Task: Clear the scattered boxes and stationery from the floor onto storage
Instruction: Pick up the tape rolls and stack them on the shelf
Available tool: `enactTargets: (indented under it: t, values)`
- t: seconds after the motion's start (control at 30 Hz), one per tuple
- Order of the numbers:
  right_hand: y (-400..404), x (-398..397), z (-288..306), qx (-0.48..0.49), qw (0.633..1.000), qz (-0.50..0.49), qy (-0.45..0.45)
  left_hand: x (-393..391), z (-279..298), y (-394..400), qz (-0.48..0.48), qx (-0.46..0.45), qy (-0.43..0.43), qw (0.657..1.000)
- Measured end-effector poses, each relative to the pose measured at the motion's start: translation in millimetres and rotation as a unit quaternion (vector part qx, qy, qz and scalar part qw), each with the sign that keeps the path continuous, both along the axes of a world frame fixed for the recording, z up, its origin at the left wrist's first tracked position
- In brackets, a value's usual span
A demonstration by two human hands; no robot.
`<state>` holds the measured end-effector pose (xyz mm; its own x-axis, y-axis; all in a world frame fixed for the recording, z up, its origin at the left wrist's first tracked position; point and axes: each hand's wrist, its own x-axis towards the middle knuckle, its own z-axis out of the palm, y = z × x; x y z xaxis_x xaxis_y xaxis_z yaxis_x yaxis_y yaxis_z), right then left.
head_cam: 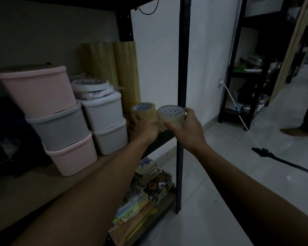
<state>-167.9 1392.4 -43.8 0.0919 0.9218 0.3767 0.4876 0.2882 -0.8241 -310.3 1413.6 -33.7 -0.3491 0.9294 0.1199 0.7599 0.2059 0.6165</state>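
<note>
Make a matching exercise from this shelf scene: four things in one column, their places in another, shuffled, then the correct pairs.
Things:
1. Clear packing-tape roll with a printed core
2. Pink lidded plastic tub
3. Flat white tape rolls
4. Patterned fabric bundle

Places:
A. Top of the three-tub stack on the left
B. On the lower shelf, beside stacked books
C. Held in the right hand by the black upright post
D. Lying on the upper white lidded tub

Pairs: 1-C, 2-A, 3-D, 4-B
</note>
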Motion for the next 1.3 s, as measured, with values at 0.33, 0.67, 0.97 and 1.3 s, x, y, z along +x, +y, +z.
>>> enactTargets:
  t: [0.33,0.67,0.97,1.3]
  values:
    - [7,-27,-8,0.1,0.969,-0.142,-0.174,-2,2,7,0.009,-0.044,-0.001,0.999]
    - [23,-38,1,0.042,0.974,-0.084,-0.205,-15,-2,-6,-0.034,0.018,-0.123,0.992]
    - [43,-42,-2,-0.001,0.971,-0.07,-0.227,-12,1,-8,-0.057,0.0,-0.092,0.994]
    - [50,-35,-7,-0.057,0.984,0.004,-0.17,-7,-2,-2,-0.036,0.032,-0.075,0.996]
